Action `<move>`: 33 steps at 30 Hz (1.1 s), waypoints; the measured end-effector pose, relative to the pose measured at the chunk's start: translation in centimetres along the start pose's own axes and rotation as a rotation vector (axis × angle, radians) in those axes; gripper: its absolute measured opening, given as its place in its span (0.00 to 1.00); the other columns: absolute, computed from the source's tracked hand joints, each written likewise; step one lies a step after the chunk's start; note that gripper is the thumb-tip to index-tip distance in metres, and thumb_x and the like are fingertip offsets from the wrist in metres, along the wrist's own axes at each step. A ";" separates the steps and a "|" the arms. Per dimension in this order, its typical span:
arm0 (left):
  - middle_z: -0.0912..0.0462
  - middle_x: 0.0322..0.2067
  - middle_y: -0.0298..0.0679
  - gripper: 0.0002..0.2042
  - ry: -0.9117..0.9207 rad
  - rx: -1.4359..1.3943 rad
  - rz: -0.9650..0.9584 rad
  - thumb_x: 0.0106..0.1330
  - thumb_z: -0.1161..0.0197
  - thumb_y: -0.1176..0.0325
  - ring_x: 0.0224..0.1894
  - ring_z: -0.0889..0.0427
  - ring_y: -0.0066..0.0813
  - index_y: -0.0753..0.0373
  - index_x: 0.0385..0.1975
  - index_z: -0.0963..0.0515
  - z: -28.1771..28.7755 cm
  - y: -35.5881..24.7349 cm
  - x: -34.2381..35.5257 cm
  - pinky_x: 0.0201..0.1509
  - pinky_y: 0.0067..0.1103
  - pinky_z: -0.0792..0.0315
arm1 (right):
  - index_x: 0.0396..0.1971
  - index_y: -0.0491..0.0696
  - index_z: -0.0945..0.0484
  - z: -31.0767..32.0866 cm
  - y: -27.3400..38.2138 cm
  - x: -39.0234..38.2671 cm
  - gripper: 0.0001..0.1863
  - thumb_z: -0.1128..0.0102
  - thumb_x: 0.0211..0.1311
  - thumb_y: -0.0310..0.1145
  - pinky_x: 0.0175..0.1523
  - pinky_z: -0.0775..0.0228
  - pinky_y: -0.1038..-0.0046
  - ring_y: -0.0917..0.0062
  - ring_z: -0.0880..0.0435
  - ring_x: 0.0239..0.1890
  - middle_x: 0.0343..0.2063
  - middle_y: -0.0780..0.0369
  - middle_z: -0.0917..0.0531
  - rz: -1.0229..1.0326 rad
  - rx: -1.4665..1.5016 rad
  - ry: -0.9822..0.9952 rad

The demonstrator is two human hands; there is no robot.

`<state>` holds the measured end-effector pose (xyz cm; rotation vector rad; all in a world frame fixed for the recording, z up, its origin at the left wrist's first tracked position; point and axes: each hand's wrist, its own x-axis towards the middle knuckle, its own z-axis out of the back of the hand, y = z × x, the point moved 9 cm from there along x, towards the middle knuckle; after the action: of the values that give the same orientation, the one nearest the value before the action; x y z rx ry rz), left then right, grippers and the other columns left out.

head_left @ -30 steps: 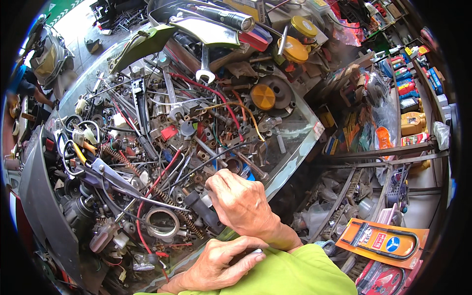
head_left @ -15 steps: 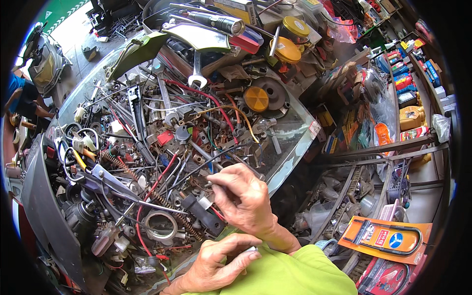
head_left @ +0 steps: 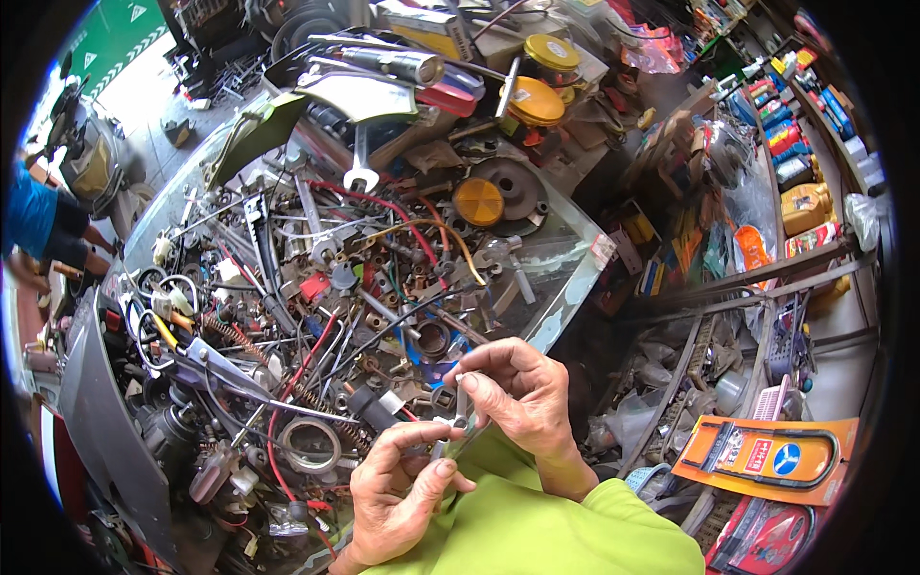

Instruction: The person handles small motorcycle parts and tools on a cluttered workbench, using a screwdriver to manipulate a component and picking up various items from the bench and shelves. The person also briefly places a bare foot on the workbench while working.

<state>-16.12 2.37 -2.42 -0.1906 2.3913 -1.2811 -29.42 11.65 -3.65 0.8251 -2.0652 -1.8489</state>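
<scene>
My two hands are close together at the near edge of a bench heaped with loose parts. Between the thumb and forefinger of my right hand (head_left: 527,407) is a slim small metal piece (head_left: 462,398). My left hand (head_left: 391,494), palm turned up, pinches a small greyish metal piece (head_left: 440,449) just below it. Whether the two pieces touch I cannot tell; fingers partly hide both. A dark cylindrical part (head_left: 369,407) with a white connector lies just beyond my left hand. Farther off, an open-end wrench (head_left: 360,168) hangs over the heap.
Springs, wires and a metal ring (head_left: 310,442) cover the glass bench top (head_left: 565,297). A grey panel (head_left: 105,412) borders it on the left. An orange reflector (head_left: 478,201) sits farther back. Packaged U-shaped locks (head_left: 767,460) lie at right. Another person in blue (head_left: 34,216) is at far left.
My right hand has drawn back from the heap to beside my left hand. The left hand has turned its palm upward, fingers toward the right hand. The person in blue shows more.
</scene>
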 end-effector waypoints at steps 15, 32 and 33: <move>0.20 0.38 0.49 0.14 0.903 0.267 0.010 0.64 0.36 0.83 0.33 0.15 0.31 0.75 0.50 0.22 -13.2 1.3 2.3 0.35 0.22 0.21 | 0.42 0.39 0.17 11.8 2.6 -3.2 0.09 0.32 0.62 0.23 0.23 0.29 0.87 0.87 0.16 0.26 0.28 0.60 0.13 0.102 -0.007 -0.297; 0.20 0.33 0.50 0.09 0.528 -0.070 0.232 0.64 0.33 0.76 0.20 0.19 0.30 0.76 0.38 0.21 -14.8 8.0 6.1 0.17 0.17 0.33 | 0.44 0.42 0.16 26.1 2.2 -9.6 0.09 0.38 0.67 0.28 0.19 0.38 0.87 0.91 0.27 0.16 0.25 0.64 0.16 0.202 -0.052 -0.685; 0.20 0.34 0.48 0.09 0.514 -0.071 0.275 0.65 0.33 0.76 0.21 0.18 0.30 0.76 0.39 0.21 -15.0 8.5 5.8 0.18 0.16 0.33 | 0.45 0.42 0.17 26.3 2.1 -9.6 0.10 0.37 0.67 0.28 0.20 0.38 0.87 0.91 0.27 0.17 0.25 0.65 0.17 0.192 -0.055 -0.681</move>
<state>-27.09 16.85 -3.81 0.4900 2.7574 -1.2237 -36.28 38.92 -4.15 -0.0526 -2.3263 -2.2638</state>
